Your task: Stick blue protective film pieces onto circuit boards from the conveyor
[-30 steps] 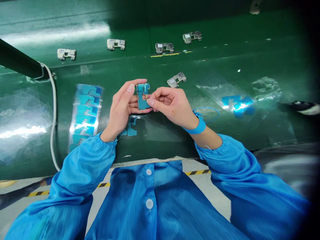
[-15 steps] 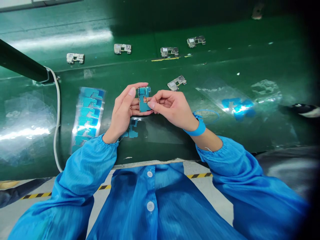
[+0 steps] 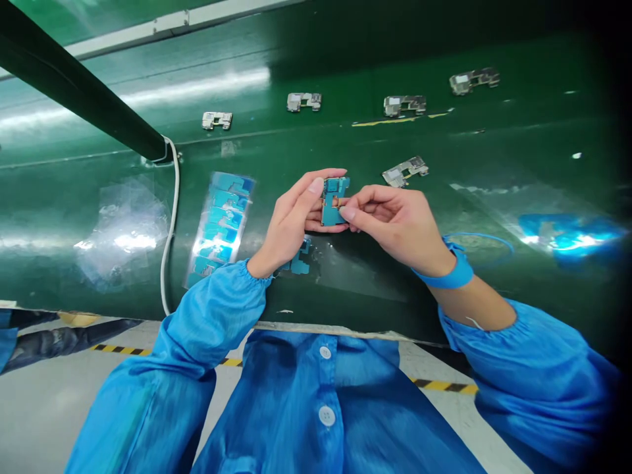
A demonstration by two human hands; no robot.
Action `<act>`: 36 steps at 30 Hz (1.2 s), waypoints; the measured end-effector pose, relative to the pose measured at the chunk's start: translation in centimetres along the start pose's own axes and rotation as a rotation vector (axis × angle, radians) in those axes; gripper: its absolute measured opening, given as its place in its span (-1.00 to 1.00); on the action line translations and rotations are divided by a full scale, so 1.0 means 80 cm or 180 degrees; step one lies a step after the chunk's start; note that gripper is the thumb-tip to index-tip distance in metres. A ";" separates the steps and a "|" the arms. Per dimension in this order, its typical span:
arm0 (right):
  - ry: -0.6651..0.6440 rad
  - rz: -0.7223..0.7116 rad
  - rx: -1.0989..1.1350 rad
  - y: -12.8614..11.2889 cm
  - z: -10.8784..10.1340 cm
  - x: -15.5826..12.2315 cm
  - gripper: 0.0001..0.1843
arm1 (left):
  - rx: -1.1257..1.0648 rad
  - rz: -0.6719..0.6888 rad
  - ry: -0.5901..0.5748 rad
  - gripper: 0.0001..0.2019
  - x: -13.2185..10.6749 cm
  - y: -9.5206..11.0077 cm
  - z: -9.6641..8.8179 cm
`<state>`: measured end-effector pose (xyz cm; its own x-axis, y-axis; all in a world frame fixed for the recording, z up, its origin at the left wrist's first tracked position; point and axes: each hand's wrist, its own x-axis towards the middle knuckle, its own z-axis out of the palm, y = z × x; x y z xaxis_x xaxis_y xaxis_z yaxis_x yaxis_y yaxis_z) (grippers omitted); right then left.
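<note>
A small circuit board (image 3: 332, 212) with blue film over its face is held upright between the thumb and fingers of my left hand (image 3: 291, 214). My right hand (image 3: 397, 220) is closed, its thumb and forefinger pinching at the board's right edge near the notch. Whether a loose bit of film is between those fingertips, I cannot tell. Below my left hand a cut blue film piece (image 3: 299, 263) lies on a clear sheet, partly hidden by the wrist. Left of that hand lies a strip of blue film cutouts (image 3: 222, 220). One bare circuit board (image 3: 405, 172) rests just beyond my right hand.
Several bare circuit boards (image 3: 304, 101) are spread along the back of the green bench (image 3: 276, 155). At left are a white cable (image 3: 170, 243), a dark post (image 3: 99, 85) and crumpled clear film (image 3: 121, 230). Shiny blue film (image 3: 567, 236) lies at right. A blue wrist strap (image 3: 449, 273) circles my right wrist.
The whole view has shifted, so the bench and hands appear farther right. Both hands keep nearly the same hold on the board.
</note>
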<state>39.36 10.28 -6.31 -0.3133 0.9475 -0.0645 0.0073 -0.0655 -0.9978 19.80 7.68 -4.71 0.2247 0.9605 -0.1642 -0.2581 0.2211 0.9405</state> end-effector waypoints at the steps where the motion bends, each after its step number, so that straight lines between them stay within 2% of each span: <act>1: 0.0008 -0.0013 -0.0024 0.000 0.000 0.000 -0.65 | 0.0004 -0.0002 0.0005 -0.46 -0.001 0.001 0.000; 11: 0.0034 0.0016 -0.0002 -0.003 0.002 0.000 -0.62 | -0.0028 0.0006 0.0002 -0.45 0.000 -0.001 0.000; 21: -0.0146 0.0092 0.0174 -0.009 0.002 0.000 -0.62 | -0.0042 0.0009 0.0093 -0.47 -0.001 -0.001 -0.001; 27: -0.0209 0.0160 0.0137 -0.008 0.000 0.000 -0.62 | -0.0126 0.0064 0.0007 -0.51 0.001 -0.006 -0.006; 36: -0.0201 0.0102 0.0106 -0.007 0.000 -0.001 -0.64 | -0.0182 0.0292 -0.0194 -0.44 0.001 -0.009 -0.008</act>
<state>39.36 10.26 -5.75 -0.3726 0.9232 -0.0942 -0.0132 -0.1068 -0.9942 19.39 7.74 -5.61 0.2538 0.9655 -0.0583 -0.3328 0.1438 0.9320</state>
